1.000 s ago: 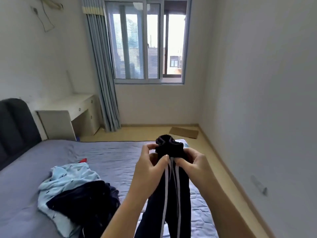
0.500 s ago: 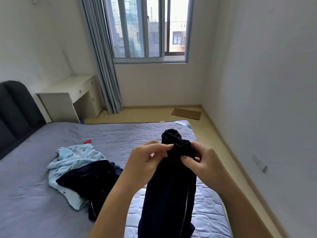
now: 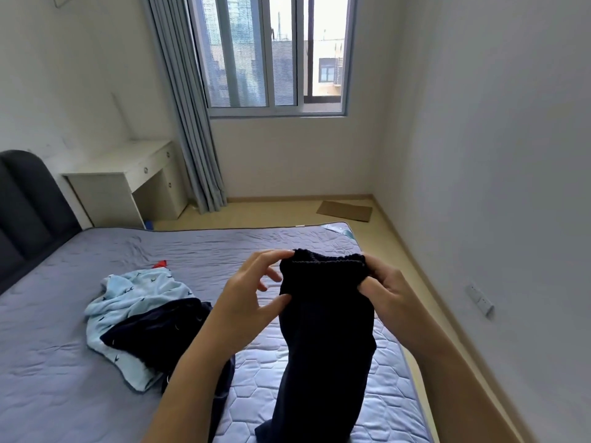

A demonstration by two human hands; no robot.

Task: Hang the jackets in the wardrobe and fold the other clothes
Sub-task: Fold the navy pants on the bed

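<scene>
Black ribbed waistband (image 3: 329,260), centre frame, clamped at its right end by right fingers (image 3: 377,270) curled together round it, thumb pressed on the front. Left fingers (image 3: 271,255) spread apart: index tip on the waistband's left corner, thumb against the left edge lower down, middle fingers clear of the cloth; real grip or mere touch, cannot tell. Left hand (image 3: 246,302) and right hand (image 3: 390,295) level, either side of the black garment (image 3: 326,346). Garment held up over the bed, hanging straight down to the bottom edge of frame, lower end cut off.

Lower left: light blue garment (image 3: 134,292) crumpled on the grey-blue quilted bed cover (image 3: 80,404), dark garment (image 3: 153,334) heaped on it, touching. Red scrap (image 3: 159,264) just beyond the light blue one. Dark padded headboard (image 3: 28,203) at far left edge. White desk (image 3: 128,174) against the left wall, grey-blue curtain (image 3: 192,123) just beside it, window (image 3: 275,52) top centre. Flat cardboard piece (image 3: 345,211) on the wooden floor past the bed's far corner. Wall socket (image 3: 479,298) low on the right wall.
</scene>
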